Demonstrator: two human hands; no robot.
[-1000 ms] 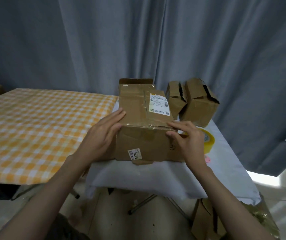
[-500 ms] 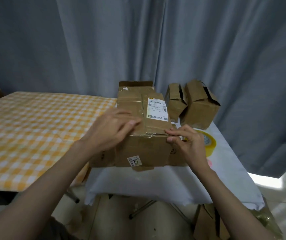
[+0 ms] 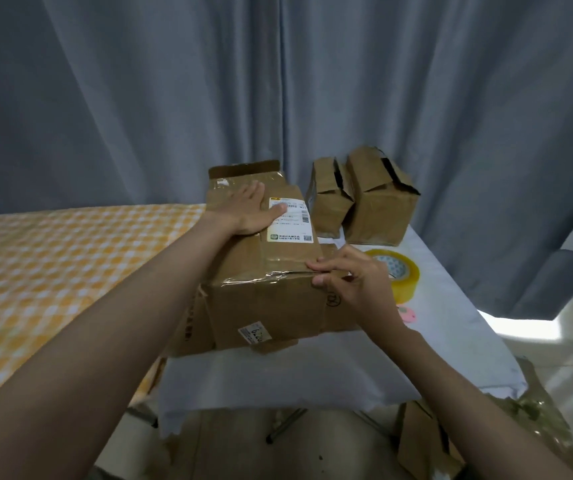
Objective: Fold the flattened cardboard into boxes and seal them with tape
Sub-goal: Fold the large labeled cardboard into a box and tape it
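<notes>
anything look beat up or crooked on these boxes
Yes. The big box under the left hand has wrinkled tape along its front top edge, where the right hand pinches. Behind it, the two small boxes lean apart, with dark gaps in their top seams.

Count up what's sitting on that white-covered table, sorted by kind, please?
Large cardboard box under both hands: 1
Small cardboard boxes at the back, one beside the other: 2
Yellow tape roll: 1
Small pink object: 1
Total: 5
</notes>
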